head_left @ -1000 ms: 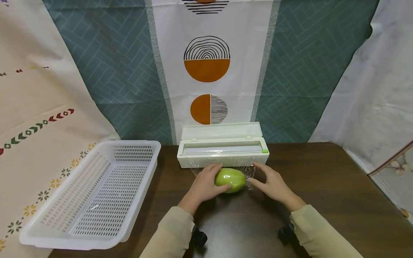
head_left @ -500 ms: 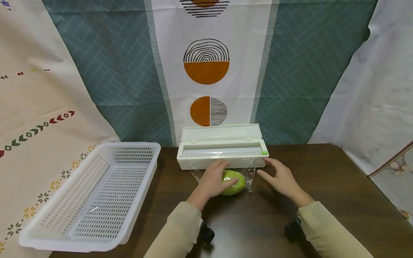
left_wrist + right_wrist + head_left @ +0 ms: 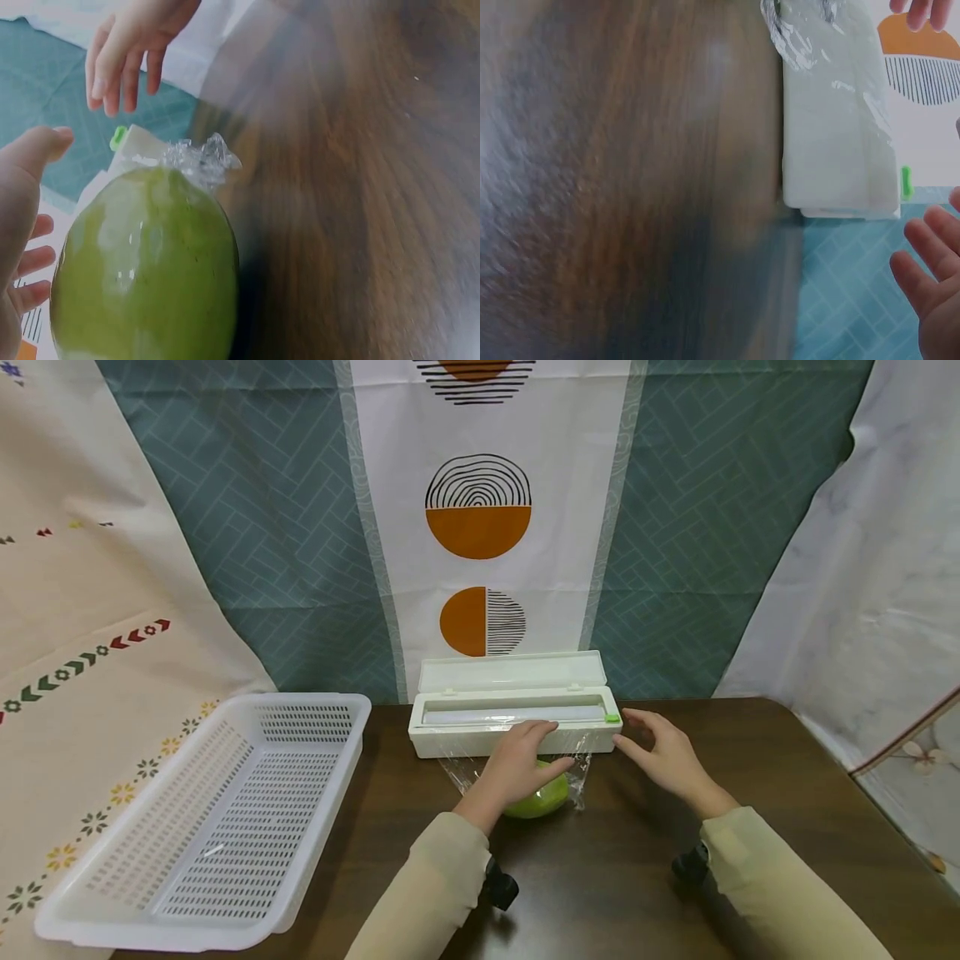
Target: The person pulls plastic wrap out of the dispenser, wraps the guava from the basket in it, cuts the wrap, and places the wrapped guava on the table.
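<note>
Plainly glossy, rounded green fruit (image 3: pixel 146 270), clear film (image 3: pixel 202 161) crumpled at one end, hands (image 3: pixel 517 764) (image 3: pixel 670 762) loosely spread, empty.

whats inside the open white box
A pale roll lies lengthwise inside the white box; clear film runs down its front. The roll's underside and the box's floor are hidden.

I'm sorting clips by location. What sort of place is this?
Probably a makeshift tabletop workspace hung round with cloth: a dark wooden table, patterned fabric behind it, and an open white box with clear film across its front.
</note>
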{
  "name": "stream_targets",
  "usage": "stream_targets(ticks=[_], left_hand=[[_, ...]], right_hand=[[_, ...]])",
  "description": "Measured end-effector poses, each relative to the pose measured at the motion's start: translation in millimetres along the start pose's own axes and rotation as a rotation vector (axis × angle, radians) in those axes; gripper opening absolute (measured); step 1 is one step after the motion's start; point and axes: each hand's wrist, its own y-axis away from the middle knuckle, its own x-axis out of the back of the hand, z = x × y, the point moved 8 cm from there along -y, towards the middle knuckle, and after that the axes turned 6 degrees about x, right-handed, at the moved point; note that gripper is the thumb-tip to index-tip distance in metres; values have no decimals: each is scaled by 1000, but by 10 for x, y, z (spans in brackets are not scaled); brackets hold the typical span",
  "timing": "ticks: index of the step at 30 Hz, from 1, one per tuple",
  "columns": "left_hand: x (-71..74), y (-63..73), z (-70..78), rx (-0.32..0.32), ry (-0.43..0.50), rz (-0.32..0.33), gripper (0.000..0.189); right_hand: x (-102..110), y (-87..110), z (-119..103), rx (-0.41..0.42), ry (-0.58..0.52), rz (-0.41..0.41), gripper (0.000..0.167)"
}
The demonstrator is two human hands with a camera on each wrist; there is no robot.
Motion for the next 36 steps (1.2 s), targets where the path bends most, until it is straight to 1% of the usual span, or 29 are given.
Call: stream_targets(ticks=[6, 10, 15, 19, 23, 29, 36], left_hand=[[-47, -129, 117, -28, -3, 3, 57], [-82, -213, 178, -36, -1, 3, 53], [-116, -297, 258, -34, 19, -11, 49], [-163, -357, 312, -29, 14, -22, 48], [-231, -417, 378, -34, -22, -40, 46], [-309, -518, 464, -39, -56, -51, 43], [-385, -638, 472, -18, -100, -73, 42]], right_hand=[[34, -71, 73, -2, 2, 7, 50], [39, -118, 148, -13, -4, 7, 45], [31, -156, 216, 6, -10, 14, 37], [-2, -162, 262, 2, -11, -2, 36], [-31, -144, 305, -17, -6, -29, 36], [-54, -129, 297, -6, -7, -45, 36], [-102, -136, 272, -2, -27, -69, 38]])
